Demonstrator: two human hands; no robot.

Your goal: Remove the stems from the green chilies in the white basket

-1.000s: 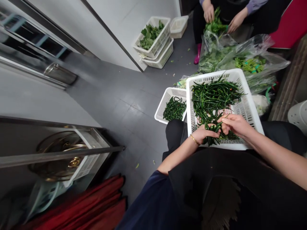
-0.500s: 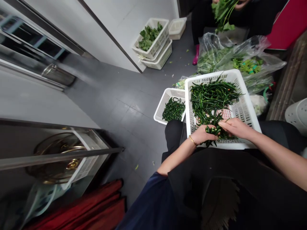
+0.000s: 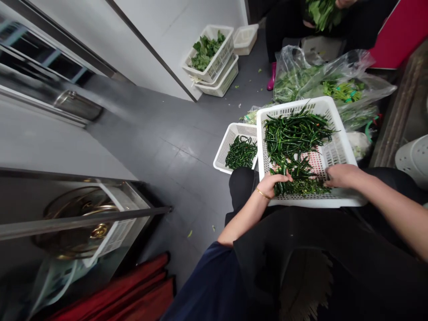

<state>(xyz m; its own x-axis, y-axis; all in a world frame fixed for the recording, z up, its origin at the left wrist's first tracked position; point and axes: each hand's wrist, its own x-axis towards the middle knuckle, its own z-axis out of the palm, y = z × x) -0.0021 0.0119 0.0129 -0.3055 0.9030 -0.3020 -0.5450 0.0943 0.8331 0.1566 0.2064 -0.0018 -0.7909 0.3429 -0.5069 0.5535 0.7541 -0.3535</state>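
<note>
A large white plastic basket [image 3: 347,154] rests on my lap, with a heap of dark green chili peppers [image 3: 294,133] at its far side. My left hand [image 3: 272,182] is at the basket's near left corner, its fingers curled round several green chilies and its thumb lying over them. At the near right, my right hand [image 3: 343,175] is closed with its fingertips down beside a pile of small green stems [image 3: 312,186]; what it pinches, if anything, is hidden. A smaller white basket [image 3: 220,156] with more green chilies stands on the floor by my knee.
Beyond the basket lie clear plastic bags [image 3: 374,84] of leafy greens. A co-worker's hand [image 3: 346,3] holds greens at the top. Stacked white baskets [image 3: 217,84] stand by the wall. A metal shelf [image 3: 100,216] is at the left, a perforated white bin [image 3: 414,158] at the right.
My right hand has moved away from the left, to the right over the basket's near side. My left hand has shifted slightly left and lower with the chilies. The co-worker's greens moved up.
</note>
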